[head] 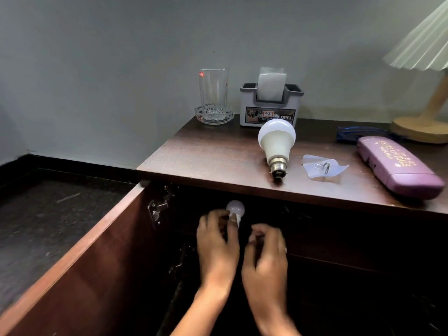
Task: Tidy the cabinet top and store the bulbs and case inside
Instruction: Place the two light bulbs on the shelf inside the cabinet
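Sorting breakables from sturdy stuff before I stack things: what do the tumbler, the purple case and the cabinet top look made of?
The tumbler looks like clear glass: see-through, with cut facets near its base. The purple case seems hard matte plastic or leatherette, going by its smooth shell and gold print. The cabinet top looks like dark wood-grain laminate with a slight sheen, possibly veneer.

Plain grey-blue wall (109, 57), dark skirting (72, 163) along base. Dark speckled floor (48, 214). Dark wood cabinet (206, 154), door (84, 263) open. Pleated lamp (424, 44) at right.
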`<state>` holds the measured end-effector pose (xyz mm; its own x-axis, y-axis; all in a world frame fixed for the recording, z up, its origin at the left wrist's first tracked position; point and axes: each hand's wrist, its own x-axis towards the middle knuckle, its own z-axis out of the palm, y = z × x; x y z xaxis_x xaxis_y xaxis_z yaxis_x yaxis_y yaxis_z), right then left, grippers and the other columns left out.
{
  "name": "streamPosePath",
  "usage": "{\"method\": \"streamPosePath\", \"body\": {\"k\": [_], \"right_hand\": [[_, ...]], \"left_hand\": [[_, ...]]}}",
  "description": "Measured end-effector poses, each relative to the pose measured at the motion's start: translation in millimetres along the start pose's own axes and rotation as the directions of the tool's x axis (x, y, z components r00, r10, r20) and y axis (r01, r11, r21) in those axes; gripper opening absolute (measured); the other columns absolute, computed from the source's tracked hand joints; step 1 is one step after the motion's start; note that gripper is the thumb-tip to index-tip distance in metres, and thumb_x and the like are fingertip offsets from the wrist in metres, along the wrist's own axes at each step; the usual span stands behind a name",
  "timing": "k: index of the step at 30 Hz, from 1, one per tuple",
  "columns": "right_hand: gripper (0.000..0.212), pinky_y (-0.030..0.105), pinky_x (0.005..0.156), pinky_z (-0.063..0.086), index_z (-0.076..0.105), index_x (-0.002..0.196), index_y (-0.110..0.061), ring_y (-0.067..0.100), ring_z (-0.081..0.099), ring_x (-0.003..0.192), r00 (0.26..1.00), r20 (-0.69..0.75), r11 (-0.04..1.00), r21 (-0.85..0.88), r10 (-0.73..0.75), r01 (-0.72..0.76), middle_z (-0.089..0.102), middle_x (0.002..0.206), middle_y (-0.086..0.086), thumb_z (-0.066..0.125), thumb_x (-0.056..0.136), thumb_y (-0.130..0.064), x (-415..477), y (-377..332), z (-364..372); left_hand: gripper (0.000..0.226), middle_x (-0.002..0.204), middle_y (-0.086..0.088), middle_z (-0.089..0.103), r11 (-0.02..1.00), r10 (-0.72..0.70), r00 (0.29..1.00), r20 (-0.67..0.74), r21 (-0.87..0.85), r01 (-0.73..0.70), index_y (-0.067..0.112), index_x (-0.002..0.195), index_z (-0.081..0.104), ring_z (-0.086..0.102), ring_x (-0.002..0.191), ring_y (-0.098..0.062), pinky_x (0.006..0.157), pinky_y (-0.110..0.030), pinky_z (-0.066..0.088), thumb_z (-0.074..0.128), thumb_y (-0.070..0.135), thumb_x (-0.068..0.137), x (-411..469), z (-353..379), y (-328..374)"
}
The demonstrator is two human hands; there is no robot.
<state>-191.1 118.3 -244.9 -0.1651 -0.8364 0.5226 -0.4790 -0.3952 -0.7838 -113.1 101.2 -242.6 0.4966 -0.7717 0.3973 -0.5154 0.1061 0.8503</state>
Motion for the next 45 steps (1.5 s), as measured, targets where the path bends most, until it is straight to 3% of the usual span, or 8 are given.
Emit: {"method": "streamPosePath", "body": {"k": [6,10,13,22,29,34,40,45], "right_hand": [[0.016,0.021,0.075,0.042,0.051,0.099,-0.018,0.016,0.054,0.078,0.930,-0.247,0.951,0.083,-0.271,0.299,0.052,0.087,-0.005,0.044,0.085,-0.017,33,-69,-59],[0.027,0.023,0.085,0.037,0.050,0.112,-0.014,0.021,0.050,0.094,0.975,-0.137,0.984,-0.058,-0.173,0.166,0.043,0.103,-0.002,0.043,0.087,-0.021,104,-90,-77],[0.046,0.032,0.099,0.031,0.035,0.134,-0.011,0.029,0.041,0.115,0.996,0.094,0.975,-0.222,0.006,0.015,0.039,0.124,0.010,0.042,0.092,-0.027,146,-89,-75],[0.055,0.039,0.090,0.040,0.021,0.140,-0.019,0.032,0.044,0.120,0.928,0.303,0.861,-0.508,0.217,-0.036,0.040,0.135,0.010,0.028,0.093,-0.048,184,-82,-58],[0.045,0.039,0.088,0.039,0.038,0.128,-0.018,0.037,0.047,0.113,0.928,0.307,0.904,-0.422,0.211,-0.066,0.049,0.123,0.017,0.034,0.093,-0.046,187,-81,-50],[0.048,0.037,0.090,0.038,0.037,0.132,-0.024,0.033,0.047,0.113,0.959,0.249,0.962,-0.268,0.131,-0.062,0.049,0.124,0.013,0.042,0.089,-0.046,165,-93,-67],[0.038,0.018,0.061,0.026,0.041,0.114,-0.020,0.014,0.043,0.083,0.977,0.210,0.998,-0.059,0.038,-0.026,0.046,0.099,-0.003,0.051,0.086,-0.043,107,-103,-90],[0.049,0.016,0.081,0.044,0.040,0.118,-0.032,0.013,0.058,0.098,0.948,0.306,0.995,0.007,0.092,-0.098,0.056,0.115,-0.008,0.062,0.076,-0.046,45,-86,-94]], "left_hand": [[0.017,0.079,0.015,0.052,0.922,0.373,0.918,-0.135,-0.059,-0.383,0.020,0.087,0.056,0.049,0.073,-0.007,0.069,-0.015,0.039,0.043,0.031,0.088,-1,-33,63],[0.024,0.096,0.007,0.052,0.962,0.259,0.966,-0.014,-0.083,-0.260,0.024,0.108,0.056,0.053,0.077,-0.004,0.069,-0.010,0.039,0.042,0.035,0.092,44,-23,104],[0.034,0.109,-0.003,0.052,0.992,0.122,0.982,0.145,0.007,-0.125,0.024,0.123,0.051,0.058,0.090,-0.021,0.082,-0.028,0.045,0.047,0.035,0.091,82,-11,122],[0.038,0.113,-0.015,0.052,0.994,-0.091,0.894,0.439,0.097,0.054,0.034,0.127,0.047,0.061,0.099,-0.037,0.087,-0.051,0.051,0.034,0.048,0.093,130,20,121],[0.027,0.106,-0.010,0.068,0.997,-0.059,0.891,0.450,-0.009,0.071,0.036,0.103,0.059,0.063,0.097,-0.036,0.084,-0.051,0.052,0.035,0.042,0.094,126,14,122],[0.035,0.115,-0.005,0.063,0.980,-0.025,0.896,0.444,-0.165,0.109,0.043,0.110,0.053,0.058,0.106,-0.036,0.091,-0.055,0.048,0.036,0.048,0.080,102,-9,135],[0.029,0.096,0.000,0.068,0.958,0.061,0.923,0.379,-0.283,0.053,0.048,0.103,0.060,0.062,0.072,-0.021,0.079,-0.043,0.055,0.047,0.055,0.079,50,-49,133],[0.040,0.072,0.004,0.061,0.947,-0.006,0.944,0.331,-0.300,0.112,0.050,0.095,0.064,0.056,0.059,-0.009,0.061,-0.031,0.048,0.051,0.069,0.062,4,-66,101]]}}
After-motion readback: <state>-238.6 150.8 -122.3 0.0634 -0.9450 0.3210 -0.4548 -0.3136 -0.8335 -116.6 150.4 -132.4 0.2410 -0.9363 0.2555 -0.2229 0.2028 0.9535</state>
